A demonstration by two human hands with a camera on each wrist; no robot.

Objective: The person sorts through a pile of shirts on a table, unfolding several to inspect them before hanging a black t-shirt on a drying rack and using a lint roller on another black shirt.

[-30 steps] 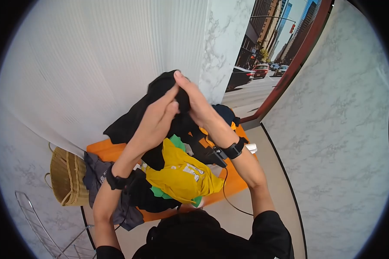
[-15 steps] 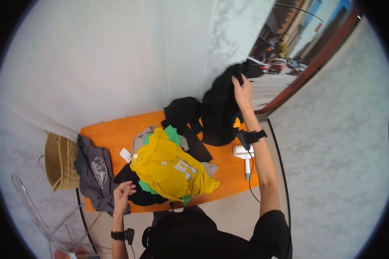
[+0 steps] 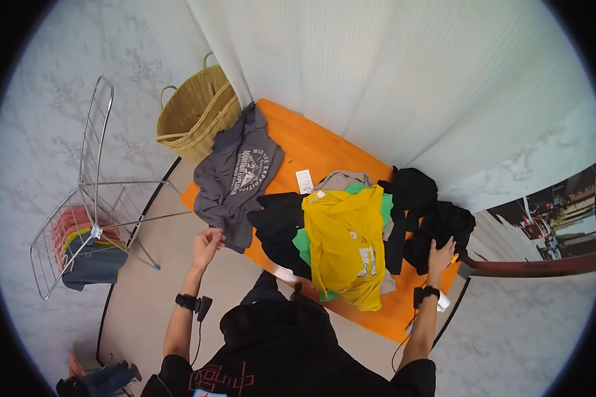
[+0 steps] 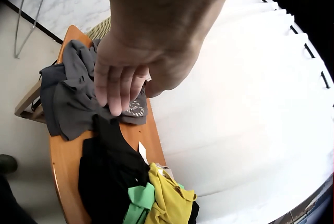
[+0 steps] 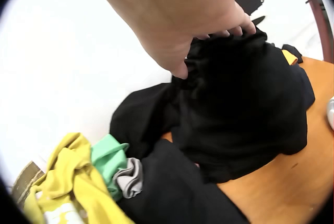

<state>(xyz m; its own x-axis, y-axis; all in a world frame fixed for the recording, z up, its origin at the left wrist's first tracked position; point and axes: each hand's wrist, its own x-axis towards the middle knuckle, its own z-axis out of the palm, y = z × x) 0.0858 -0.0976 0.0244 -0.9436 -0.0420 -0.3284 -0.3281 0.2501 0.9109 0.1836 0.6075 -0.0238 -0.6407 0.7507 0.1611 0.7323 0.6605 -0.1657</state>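
My right hand (image 3: 441,257) rests on a bunched black garment (image 3: 449,221) at the right end of the orange table, thumb and fingers spread apart over the cloth. In the right wrist view the fingertips lie right at the top folds of that garment. My left hand (image 3: 207,247) hovers by the front edge, fingers loosely bent and nothing in them. Nearest to it is a dark grey printed hoodie (image 3: 238,173) draped over the table's left end. Between the hands lie a yellow shirt (image 3: 341,228), green cloth (image 3: 302,246) and another black garment (image 3: 278,221).
A wicker basket (image 3: 202,109) stands beyond the table's left end. Left of it is a metal drying rack (image 3: 94,182) with small clothes hanging. A white lint roller (image 3: 443,303) lies beside my right wrist. White curtain (image 3: 351,59) runs behind the table (image 3: 311,142).
The black garment, held up in both hands and then by the right alone, now lies on the table's right end. My left hand has come down to the left side. The view has turned left.
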